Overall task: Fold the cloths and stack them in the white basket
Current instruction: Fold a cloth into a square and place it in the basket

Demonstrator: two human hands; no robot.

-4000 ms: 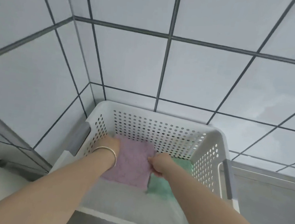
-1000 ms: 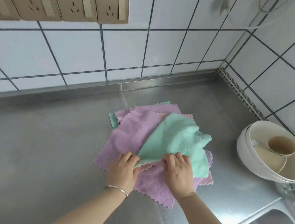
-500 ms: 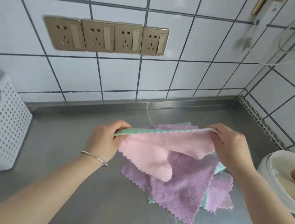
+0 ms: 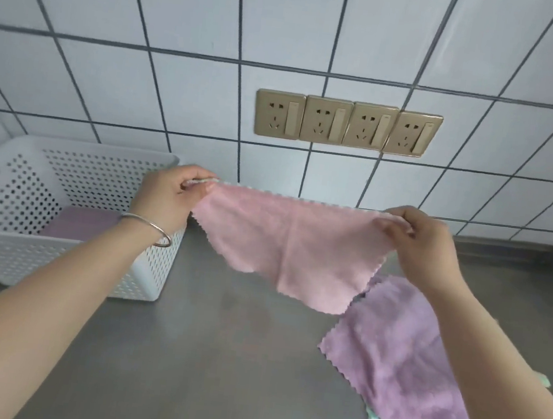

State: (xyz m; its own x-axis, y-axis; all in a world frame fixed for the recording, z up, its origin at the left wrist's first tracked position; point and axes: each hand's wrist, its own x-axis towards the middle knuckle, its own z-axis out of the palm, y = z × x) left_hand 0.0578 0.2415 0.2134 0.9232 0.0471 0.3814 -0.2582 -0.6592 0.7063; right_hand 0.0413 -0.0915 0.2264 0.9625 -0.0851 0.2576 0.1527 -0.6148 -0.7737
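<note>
Steel tabletop [image 4: 217,357] fills the lower frame. One white basket [image 4: 55,263] stands at mid-left, with one folded purple cloth [image 4: 76,226] visible inside. At lower right a purple cloth [image 4: 405,368] lies flat, green edges of at least one more peeking from under it. One pink cloth [image 4: 291,249] hangs at centre, stretched by its top corners: left hand [image 4: 169,200] and right hand [image 4: 426,247] each have a pinching grip on a corner. Folding looks just begun; next, I judge, bring the corners together evenly. Four sockets [image 4: 347,123] sit above.
</note>
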